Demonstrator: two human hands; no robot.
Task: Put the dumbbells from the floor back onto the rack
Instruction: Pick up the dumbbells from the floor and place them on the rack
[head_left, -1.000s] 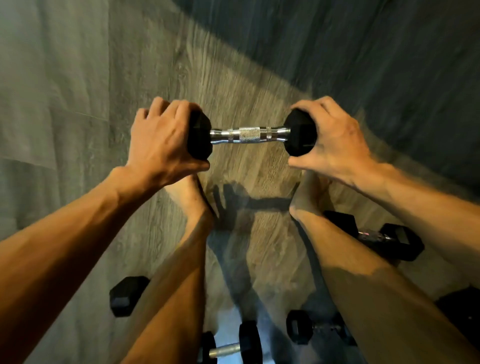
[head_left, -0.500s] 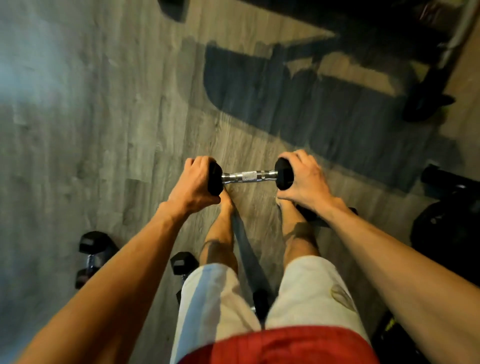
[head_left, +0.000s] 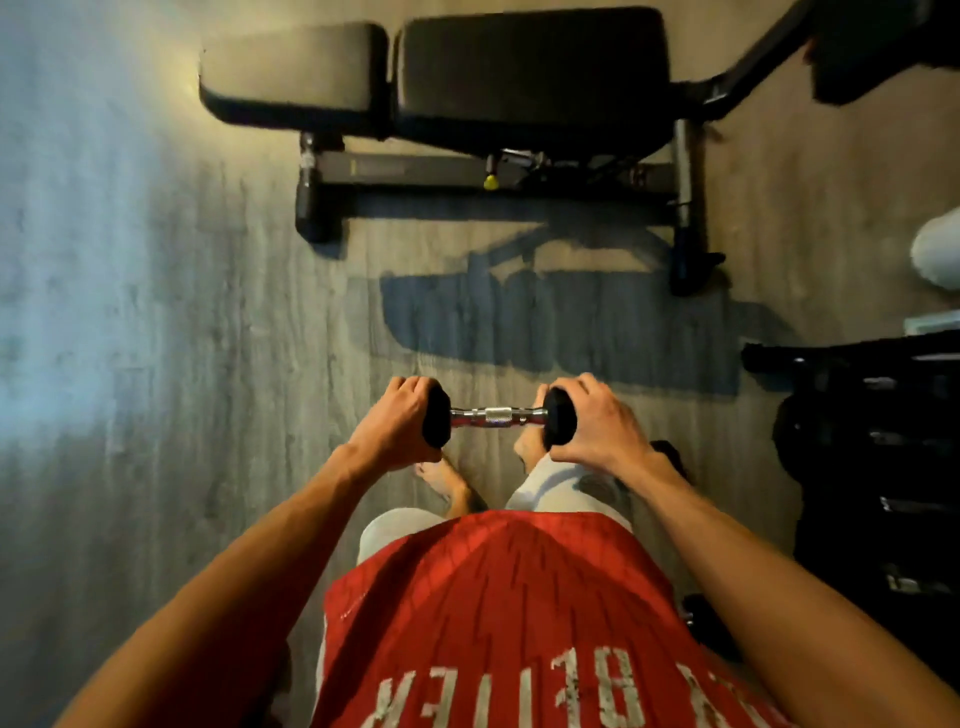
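Gripping a dumbbell (head_left: 497, 415) level over the wooden floor (head_left: 208, 415), in front of the body: left hand (head_left: 395, 431) curled round one black end, right hand (head_left: 597, 431) round the other. Shiny knurled metal handle (head_left: 467, 417) bare between them. Upside-down grey letters on the red shirt (head_left: 493, 597), seemingly "BELIE", partly cut off.

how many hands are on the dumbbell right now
2. On the dumbbell, the left hand grips the left head and the right hand grips the right head; neither is hidden.
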